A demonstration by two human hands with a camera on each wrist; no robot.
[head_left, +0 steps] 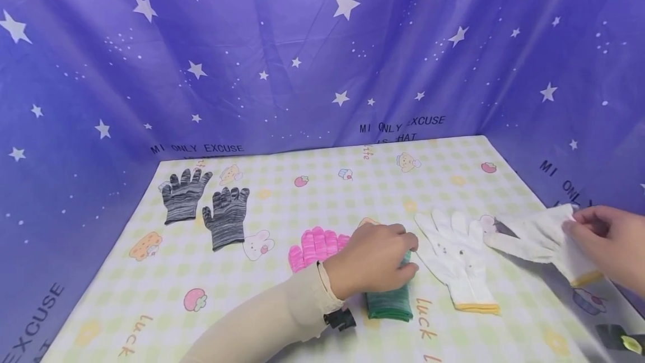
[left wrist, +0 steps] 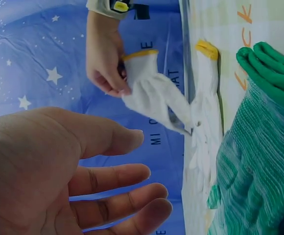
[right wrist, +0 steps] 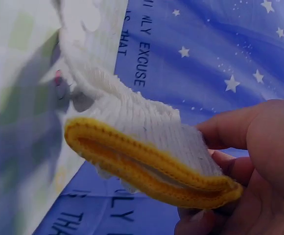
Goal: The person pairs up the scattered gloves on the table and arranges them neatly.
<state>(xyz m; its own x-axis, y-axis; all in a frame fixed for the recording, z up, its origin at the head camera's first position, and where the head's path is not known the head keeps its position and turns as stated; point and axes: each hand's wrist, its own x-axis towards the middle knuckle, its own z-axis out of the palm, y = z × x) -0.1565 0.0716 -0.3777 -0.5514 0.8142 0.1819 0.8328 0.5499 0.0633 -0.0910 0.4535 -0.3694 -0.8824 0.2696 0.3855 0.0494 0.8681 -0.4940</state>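
At the right side of the table, my right hand pinches a white glove by the side of its yellow-edged cuff. That glove is lifted, its fingers reaching toward a second white glove lying flat with small dark marks on it. My left hand hovers over a green glove, partly hiding it in the head view. In the left wrist view the left hand has loosely bent fingers and holds nothing; the green glove lies beside it.
A pink glove lies partly behind my left forearm. Two dark grey striped gloves lie at the far left of the table. A checked cloth with cartoon prints covers the table, and a blue star-patterned curtain surrounds it.
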